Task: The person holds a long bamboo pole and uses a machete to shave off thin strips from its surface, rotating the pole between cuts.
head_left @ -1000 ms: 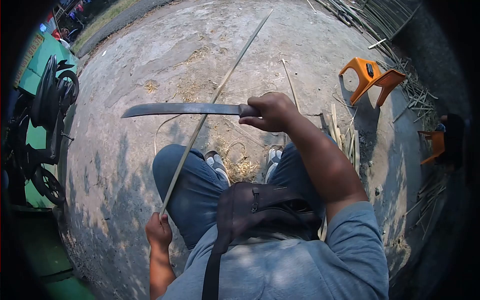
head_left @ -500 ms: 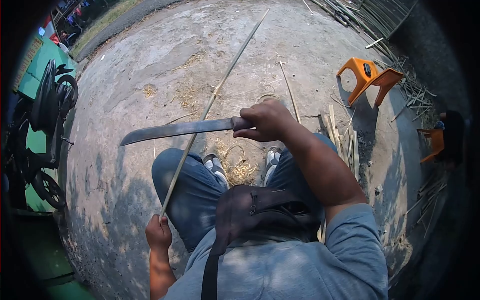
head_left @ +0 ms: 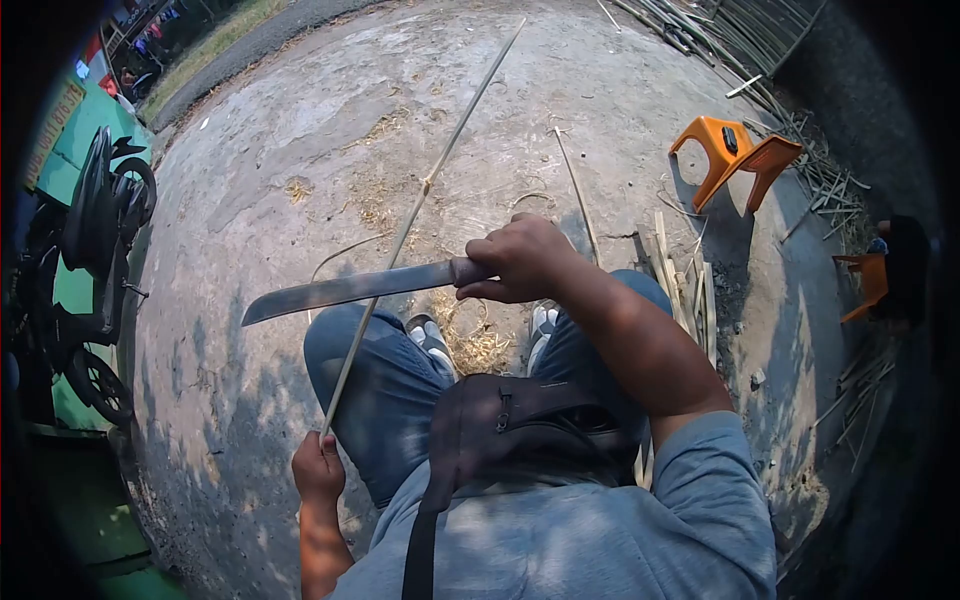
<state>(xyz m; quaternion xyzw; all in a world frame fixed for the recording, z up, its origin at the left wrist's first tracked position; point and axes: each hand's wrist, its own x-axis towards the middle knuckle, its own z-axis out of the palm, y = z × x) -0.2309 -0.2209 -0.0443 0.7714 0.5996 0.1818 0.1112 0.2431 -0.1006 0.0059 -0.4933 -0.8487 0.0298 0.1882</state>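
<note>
My right hand [head_left: 518, 258] is wrapped round the handle of a machete [head_left: 350, 290], whose long blade points left in front of my knees. The blade lies across a long thin bamboo strip [head_left: 408, 222], seemingly against it. Down by my left thigh, my left hand [head_left: 318, 467] is closed round the strip's near end. From there the strip slants up and away over the ground, with a pale node partway along it. Pale shavings [head_left: 480, 350] lie between my shoes.
Split bamboo pieces [head_left: 690, 285] lie beside my right knee, and another thin strip [head_left: 577, 195] lies ahead. An orange plastic chair [head_left: 735, 158] holds a small dark object. More bamboo is piled far right; a motorcycle [head_left: 95, 250] stands at left.
My right hand and the machete have come down the bamboo strip, closer to my body. My left hand keeps its hold on the near end.
</note>
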